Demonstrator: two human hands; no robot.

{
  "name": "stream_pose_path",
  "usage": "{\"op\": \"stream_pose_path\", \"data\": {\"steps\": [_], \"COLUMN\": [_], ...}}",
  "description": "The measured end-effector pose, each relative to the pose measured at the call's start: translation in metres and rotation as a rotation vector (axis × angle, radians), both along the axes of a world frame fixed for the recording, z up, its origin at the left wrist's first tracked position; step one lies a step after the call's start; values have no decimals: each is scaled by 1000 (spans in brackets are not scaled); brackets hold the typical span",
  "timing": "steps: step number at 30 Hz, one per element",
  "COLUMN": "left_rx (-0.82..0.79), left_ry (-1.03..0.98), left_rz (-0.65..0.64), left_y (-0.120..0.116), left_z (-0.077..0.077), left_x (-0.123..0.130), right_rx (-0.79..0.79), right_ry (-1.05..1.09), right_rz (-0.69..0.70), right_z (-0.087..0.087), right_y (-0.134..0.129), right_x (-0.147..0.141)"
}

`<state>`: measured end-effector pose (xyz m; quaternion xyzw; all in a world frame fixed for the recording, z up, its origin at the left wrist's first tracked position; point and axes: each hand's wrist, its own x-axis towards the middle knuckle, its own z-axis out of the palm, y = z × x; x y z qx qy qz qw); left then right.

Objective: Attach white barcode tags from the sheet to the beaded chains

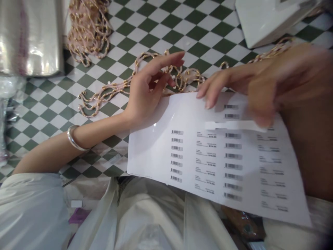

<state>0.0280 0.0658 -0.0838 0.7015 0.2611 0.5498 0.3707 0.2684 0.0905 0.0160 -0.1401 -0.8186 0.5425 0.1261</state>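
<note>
Evidently, in the head view, a sheet of barcode labels lay near the edge of the checkered worktop, its lower part reaching out over the person's lap. The left hand was loosely curled, its heel over the sheet's upper left edge; whether its fingertips pinched any of the beaded strands just beyond could not be told. The right hand was blurred, two fingers at the sheet's top edge and the thumb beside a narrow white strip; whether it gripped the strip could not be told either. Judging by this, lifting a label cleanly called for a slow, low pull, with the left hand pressing the sheet flat close to the label. The overhanging paper looked ready to bow, so drawing it fully onto the worktop seemed wise, and the sticky side was best kept off the beads.
</note>
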Motion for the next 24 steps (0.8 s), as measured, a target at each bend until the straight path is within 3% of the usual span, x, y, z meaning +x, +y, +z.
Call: {"op": "stream_pose_path", "data": {"steps": [2, 5, 13, 18, 24], "left_rx": [-10, -67, 171, 78, -24], "left_ry": [-11, 0, 29, 77, 41], "left_rz": [29, 48, 8, -25, -135], "left_y": [-5, -11, -6, -13, -17], "left_z": [5, 13, 10, 23, 32], "left_x": [2, 4, 4, 4, 5], "right_rx": [-22, -41, -152, -208, -206], "right_ry": [31, 110, 415, 385, 373], "right_rz": [-80, -94, -347, -431, -563], "right_z": [2, -1, -5, -6, -22], "right_y": [0, -1, -7, -13, -23], "right_x": [2, 6, 4, -15, -31]}}
